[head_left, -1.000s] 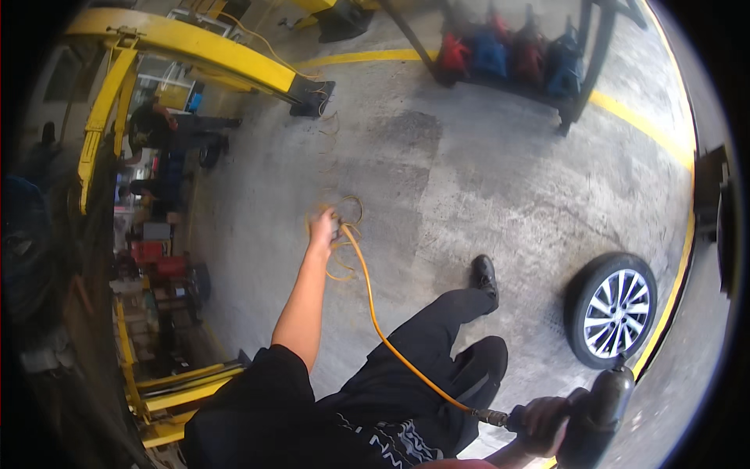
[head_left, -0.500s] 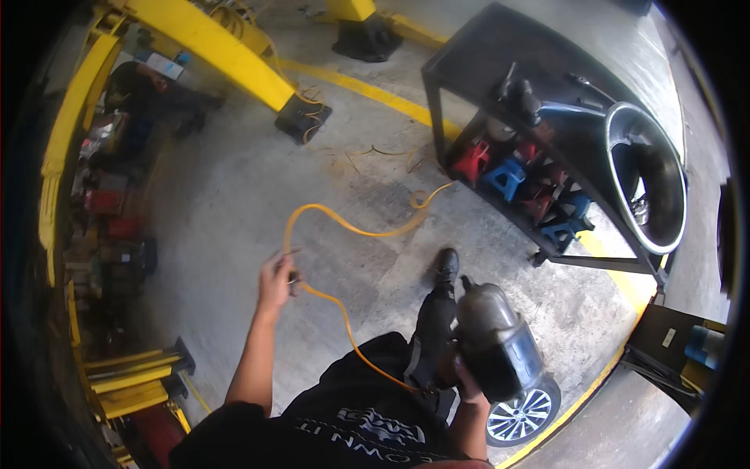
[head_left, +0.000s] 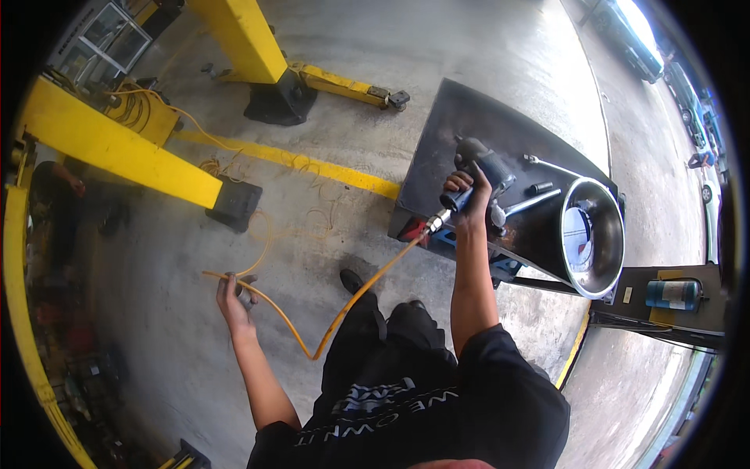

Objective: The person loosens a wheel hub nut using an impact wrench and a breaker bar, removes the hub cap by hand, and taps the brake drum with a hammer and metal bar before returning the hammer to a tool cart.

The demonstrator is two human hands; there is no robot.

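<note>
My right hand (head_left: 469, 195) is wrapped round the handle of an air impact wrench (head_left: 494, 169), held up over the black cart top. From a metal coupling (head_left: 438, 221) under its handle, an orange air hose (head_left: 348, 314) sags in front of my legs and rises to my left hand (head_left: 235, 303). My left hand is closed at the hose, out to the left above the floor. A small grey, rounded piece (head_left: 244, 295) also shows at its fingers; its kind is unclear.
On the black cart (head_left: 461, 125) lie a long-handled ratchet (head_left: 558, 166), a dark socket (head_left: 539, 187) and a wide metal bowl (head_left: 617, 234). Yellow lift posts (head_left: 238, 39) and arms (head_left: 117, 137) stand at the left. A blue cylinder (head_left: 673, 295) is at the right. Someone's hand (head_left: 76, 186) shows far left.
My right hand has raised the impact wrench from low beside my leg to above the cart. The view has turned right, and the hose now hangs between my hands.
</note>
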